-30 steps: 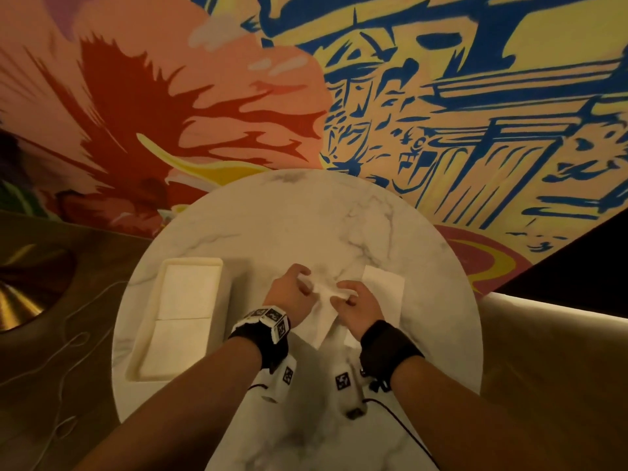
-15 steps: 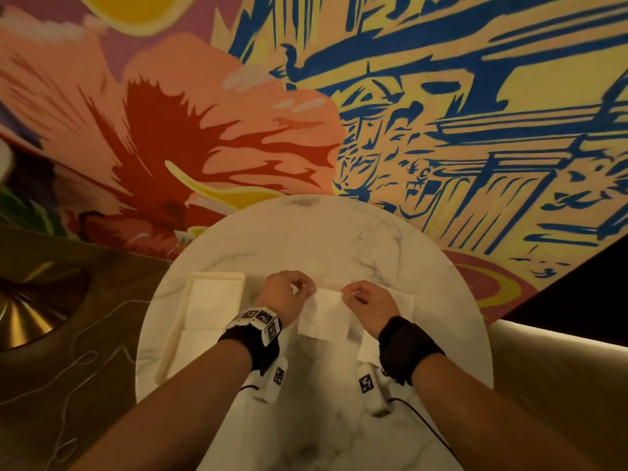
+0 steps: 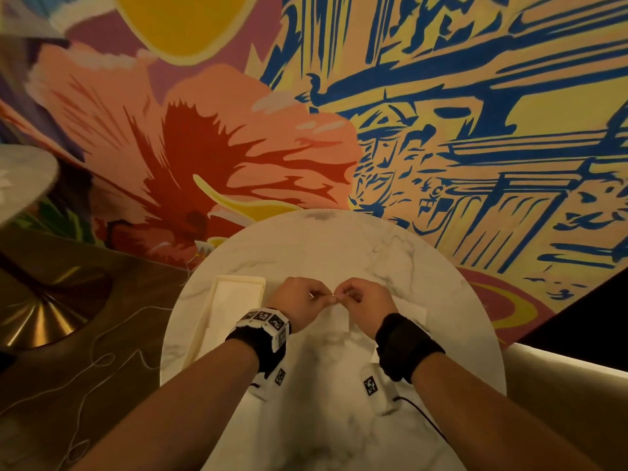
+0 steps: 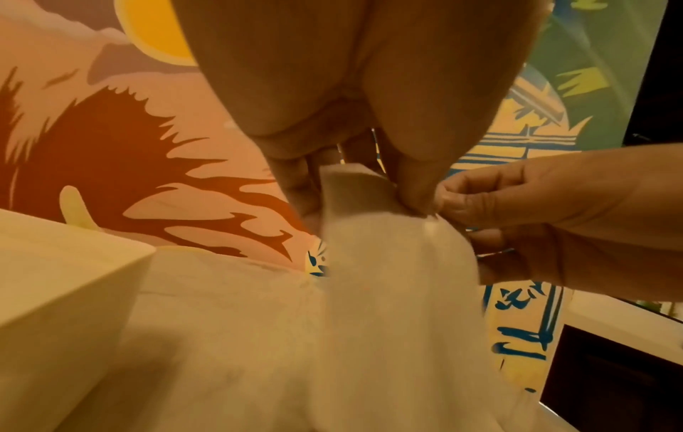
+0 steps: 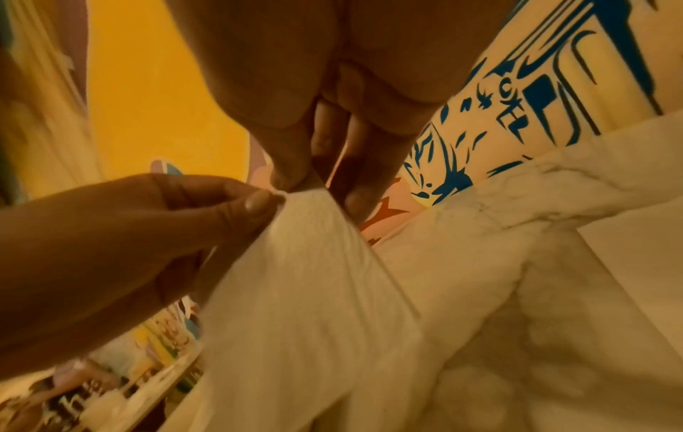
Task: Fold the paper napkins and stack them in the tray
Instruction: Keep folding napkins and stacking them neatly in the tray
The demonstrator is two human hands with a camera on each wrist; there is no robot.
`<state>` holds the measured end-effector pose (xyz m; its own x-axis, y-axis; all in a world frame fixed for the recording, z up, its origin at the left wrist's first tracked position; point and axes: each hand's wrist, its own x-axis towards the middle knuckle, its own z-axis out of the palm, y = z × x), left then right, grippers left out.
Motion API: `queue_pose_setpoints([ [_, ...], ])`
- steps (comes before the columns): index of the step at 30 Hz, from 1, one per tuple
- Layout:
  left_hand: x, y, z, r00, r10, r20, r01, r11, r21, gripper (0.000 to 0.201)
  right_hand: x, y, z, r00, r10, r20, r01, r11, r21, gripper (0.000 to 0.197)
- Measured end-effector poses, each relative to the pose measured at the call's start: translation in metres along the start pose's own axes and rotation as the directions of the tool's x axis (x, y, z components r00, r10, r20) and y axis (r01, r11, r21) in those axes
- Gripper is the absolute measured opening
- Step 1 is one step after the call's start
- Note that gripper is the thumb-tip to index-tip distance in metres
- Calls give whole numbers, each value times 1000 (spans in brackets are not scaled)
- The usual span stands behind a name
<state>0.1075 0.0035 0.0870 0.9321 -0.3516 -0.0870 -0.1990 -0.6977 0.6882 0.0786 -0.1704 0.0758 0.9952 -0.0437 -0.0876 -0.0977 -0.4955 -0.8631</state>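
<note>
head view: a napkin (image 3: 334, 319) is held up over the round marble table (image 3: 339, 246), pinched at its top edge by the left hand (image 3: 297, 300) and the right hand (image 3: 365, 299), which are brought together until the fingertips nearly touch.
left wrist view: the napkin is seen bent over on itself, one corner clamped between thumb and fingers (image 4: 414, 187), with the other hand's pinch right beside it.
right wrist view: same story, the top corners are squeezed together and the sheet hangs down toward the table.
step in hand: looks like the fold itself, with the two corners being matched up.
tray: the tray (image 3: 238, 280) sits just left of the hands, and folded napkins (image 3: 234, 295) are already laid in it.
spare napkins: a flat pile (image 3: 413, 309) is partly hidden behind the right wrist.
next move: the edges probably need to be lined up, the crease pressed flat, then the piece carried left onto the stack.
writing: only mural lettering can be made out, something like "otel" in blue in the right wrist view; the wrist markers (image 3: 268, 321) carry square codes, no brand is readable.
</note>
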Motion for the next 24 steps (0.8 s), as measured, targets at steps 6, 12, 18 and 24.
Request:
queue_pose_setpoints([
  [6,-6,-10,-23,987,-83,-136,64,988,-140,11,8,-5,-11,991,55,-118,-44,995,89,17],
  [12,-15,-15,-29,984,-168,-63,150,963,-222,45,10,-16,4,981,121,-154,-73,955,287,13],
  [18,-21,-23,-38,974,-185,-134,140,947,-290,55,0,-34,24,987,120,106,-153,902,403,62],
  [24,-31,-28,-51,977,-170,-126,123,941,-315,63,-3,-39,48,984,124,124,-168,869,466,39],
])
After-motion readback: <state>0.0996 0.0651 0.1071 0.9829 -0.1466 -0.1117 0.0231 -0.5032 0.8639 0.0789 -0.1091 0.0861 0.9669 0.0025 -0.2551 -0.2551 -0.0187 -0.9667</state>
